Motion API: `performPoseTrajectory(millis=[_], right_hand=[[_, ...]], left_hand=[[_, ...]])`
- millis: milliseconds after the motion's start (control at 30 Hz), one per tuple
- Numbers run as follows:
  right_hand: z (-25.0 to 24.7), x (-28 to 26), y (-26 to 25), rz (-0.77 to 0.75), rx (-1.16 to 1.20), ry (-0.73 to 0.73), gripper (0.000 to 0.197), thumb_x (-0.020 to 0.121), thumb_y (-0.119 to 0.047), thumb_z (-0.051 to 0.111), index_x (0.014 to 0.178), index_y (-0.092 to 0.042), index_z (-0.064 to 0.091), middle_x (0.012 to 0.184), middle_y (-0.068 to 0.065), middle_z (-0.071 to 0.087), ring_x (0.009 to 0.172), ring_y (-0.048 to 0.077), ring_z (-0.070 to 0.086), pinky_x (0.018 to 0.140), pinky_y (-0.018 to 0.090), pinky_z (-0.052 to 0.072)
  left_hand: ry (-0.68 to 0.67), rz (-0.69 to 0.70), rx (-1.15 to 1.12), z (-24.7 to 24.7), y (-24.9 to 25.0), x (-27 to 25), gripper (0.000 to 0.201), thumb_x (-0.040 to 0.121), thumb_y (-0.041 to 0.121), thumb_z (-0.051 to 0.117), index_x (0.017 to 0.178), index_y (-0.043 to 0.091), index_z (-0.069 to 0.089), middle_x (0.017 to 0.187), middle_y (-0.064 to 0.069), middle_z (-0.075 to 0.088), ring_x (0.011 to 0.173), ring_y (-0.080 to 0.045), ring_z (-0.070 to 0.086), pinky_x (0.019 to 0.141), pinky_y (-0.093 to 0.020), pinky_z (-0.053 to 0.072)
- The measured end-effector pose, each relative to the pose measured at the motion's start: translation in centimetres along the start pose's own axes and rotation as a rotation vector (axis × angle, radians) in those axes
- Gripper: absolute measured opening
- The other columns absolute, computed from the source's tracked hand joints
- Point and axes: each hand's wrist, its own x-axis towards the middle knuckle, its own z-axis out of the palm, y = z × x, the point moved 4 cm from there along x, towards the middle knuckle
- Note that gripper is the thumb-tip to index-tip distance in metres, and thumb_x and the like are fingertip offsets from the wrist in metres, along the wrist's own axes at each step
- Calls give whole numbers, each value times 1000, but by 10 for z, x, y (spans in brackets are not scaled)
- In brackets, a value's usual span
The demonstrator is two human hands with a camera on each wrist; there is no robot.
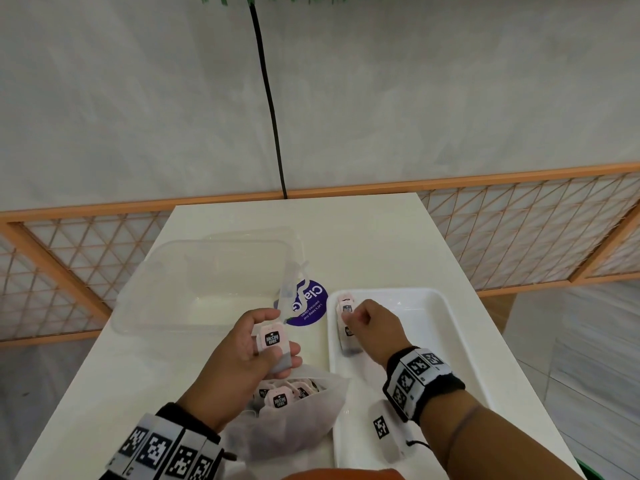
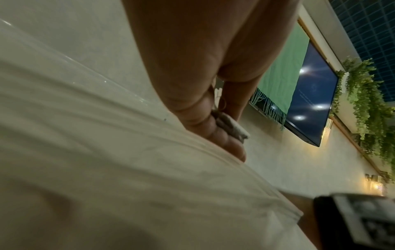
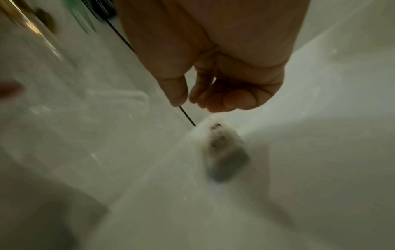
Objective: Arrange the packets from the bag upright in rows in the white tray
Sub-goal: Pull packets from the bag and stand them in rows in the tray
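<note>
L hand [image 1: 247, 344] grips 1 packet [image 1: 272, 340] over bag [image 1: 298, 427]. R hand [image 1: 372, 327], fingers curled, grip unclear, by 2 packets [image 1: 347, 320] in tray [image 1: 460, 341].

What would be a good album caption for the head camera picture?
Left hand holds a tea packet above the bag; right hand reaches into the white tray.

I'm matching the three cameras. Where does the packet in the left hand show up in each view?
Head: packet in the left hand, centre, above the bag.
Left wrist: its grey edge pokes past the fingers, centre.
Right wrist: not in it.
Shared landmark: the black cable on the wall.
</note>
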Motion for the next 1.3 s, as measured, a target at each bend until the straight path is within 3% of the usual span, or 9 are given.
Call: performPoseTrajectory(millis=[133, 233, 367, 533, 700, 933, 1100, 1167, 1300], right_hand=[[-4, -37, -57, -179, 349, -272, 16, 84, -38, 69, 74, -25, 67, 69, -12, 60, 65, 6, 54, 67, 21, 47], [4, -58, -76, -314, 345, -432, 7, 82, -28, 73, 79, -34, 71, 77, -10, 68, 71, 8, 56, 73, 23, 47], [3, -60, -72, -303, 394, -381, 4, 85, -20, 70, 81, -21, 72, 77, 6, 68, 71, 10, 58, 72, 26, 50], [-12, -24, -18, -37, 160, -98, 23, 91, -23, 61, 71, -11, 59, 67, 2, 61, 61, 14, 55, 59, 25, 48], [5, -2, 36, 182, -82, -164, 32, 86, -24, 61, 57, -18, 47, 68, 3, 58, 67, 21, 51, 67, 31, 45], [13, 1, 44, 190, -292, -136, 27, 88, -34, 61, 70, -24, 43, 91, -3, 57, 83, 16, 51, 73, 22, 36], [16, 2, 48, 203, -307, -139, 33, 85, -47, 61, 74, -23, 42, 88, -2, 60, 81, 17, 53, 74, 25, 40], [15, 1, 49, 214, -279, -132, 35, 83, -52, 61, 78, -22, 44, 87, -3, 61, 80, 17, 54, 72, 25, 39], [10, 0, 52, 221, -217, -147, 33, 86, -49, 59, 81, -20, 44, 86, 0, 64, 76, 17, 54, 69, 26, 40]], left_hand=[[-9, 42, 37, 7, 5, 1, 39, 92, -1, 54, 118, 27, 47, 93, -9, 75, 84, -27, 73, 80, -38, 58], [-41, 66, 28, 14, 9, 1, 42, 89, 1, 61, 119, 26, 47, 89, -14, 75, 83, -29, 73, 79, -34, 58], [-12, 104, 162, 10, 7, 0, 44, 80, 23, 68, 117, 37, 48, 77, -12, 74, 77, -23, 71, 80, -40, 53], [87, 110, 143, -5, 6, -4, 35, 84, 14, 70, 112, 27, 54, 87, -5, 76, 82, -18, 73, 81, -35, 52], [138, 105, 126, -12, 3, -9, 25, 88, 1, 60, 105, 19, 61, 82, -8, 75, 76, -20, 73, 75, -32, 51], [164, 119, 206, -19, 2, -18, 10, 85, 11, 66, 83, 21, 68, 75, -9, 71, 69, -23, 70, 69, -37, 52], [-40, 128, 545, -20, 1, -26, 16, 84, 18, 68, 69, 23, 71, 69, 1, 72, 64, -13, 67, 62, -17, 49], [-85, 150, 768, -17, -1, -29, 16, 86, 27, 64, 72, 27, 71, 70, 13, 70, 67, -3, 63, 61, -9, 43], [-60, 178, 998, -14, -11, -24, 20, 92, 27, 53, 102, 31, 70, 91, 15, 70, 79, 1, 63, 77, -14, 48]])
